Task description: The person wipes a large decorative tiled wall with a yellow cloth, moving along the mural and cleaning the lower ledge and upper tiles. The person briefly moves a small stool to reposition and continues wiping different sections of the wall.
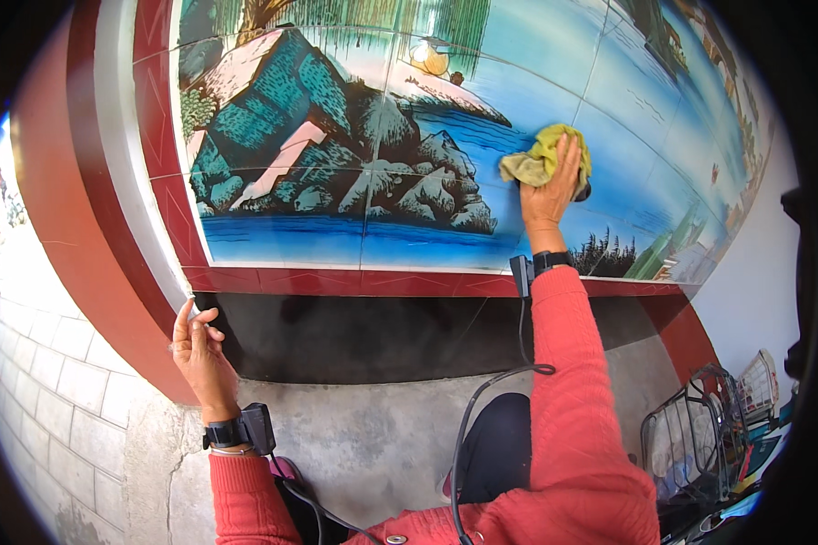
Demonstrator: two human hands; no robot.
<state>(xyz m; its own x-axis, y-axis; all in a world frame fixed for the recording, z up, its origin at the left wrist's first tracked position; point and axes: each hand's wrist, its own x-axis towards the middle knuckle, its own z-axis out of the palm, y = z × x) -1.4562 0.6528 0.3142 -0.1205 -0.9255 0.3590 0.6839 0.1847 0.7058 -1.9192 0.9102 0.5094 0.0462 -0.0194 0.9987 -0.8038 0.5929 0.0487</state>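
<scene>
My right hand (552, 194) presses a crumpled yellow-green cloth (542, 160) flat against a glossy tile mural (422, 197). The mural shows dark rocks, blue water and hanging willow branches. A small part of something dark shows beside the hand, too hidden to name. My left hand (201, 351) is raised near the mural's lower left corner, with no object in it. Its index finger points up at the end of the white edge strip (136, 163), while the other fingers are partly curled.
A maroon tile border (382, 281) frames the mural, above a black wall base (354, 334). Concrete floor (382, 436) lies below, with pale paving (61, 388) outside at left. A metal rack (688, 429) and a white basket (759, 385) stand at right. Cables (463, 436) run from both wrist devices.
</scene>
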